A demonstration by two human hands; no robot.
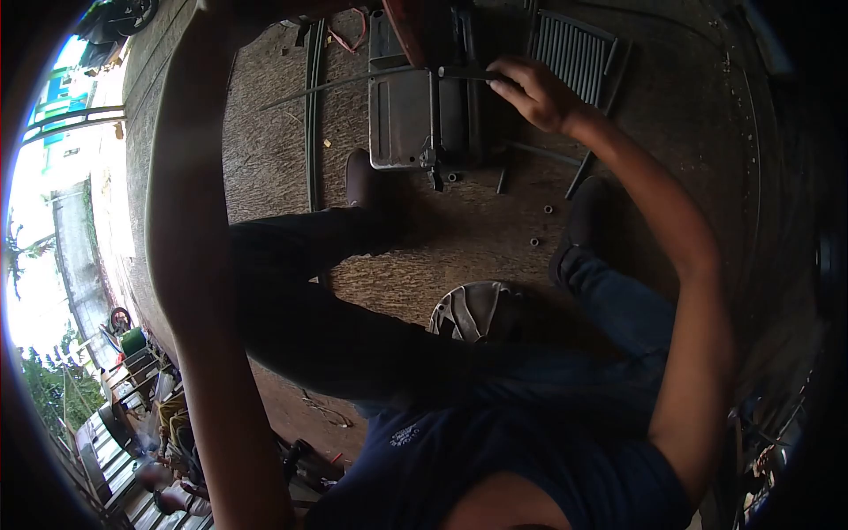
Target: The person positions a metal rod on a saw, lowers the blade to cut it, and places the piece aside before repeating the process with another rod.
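Note:
My right hand (533,93) is closed, thumb and fingers pinching the right end of a short, dark metal bar (466,74). The bar lies across a metal frame or stand (402,119) with a flat plate. A thin rod (344,85) reaches left from near the bar's other end. Above the frame, a reddish-brown piece (404,31) slants down from the top edge. My left arm runs up the left side, and my left hand (256,12) is dark and mostly cut off at the top edge, so its fingers and any hold are hidden.
Long metal strips (314,115) lie left of the frame, and a slatted metal grille (574,57) is at upper right. A round ribbed metal part (477,311) sits between my legs. Small nuts (534,241) lie on the floor. A person (177,496) is at lower left.

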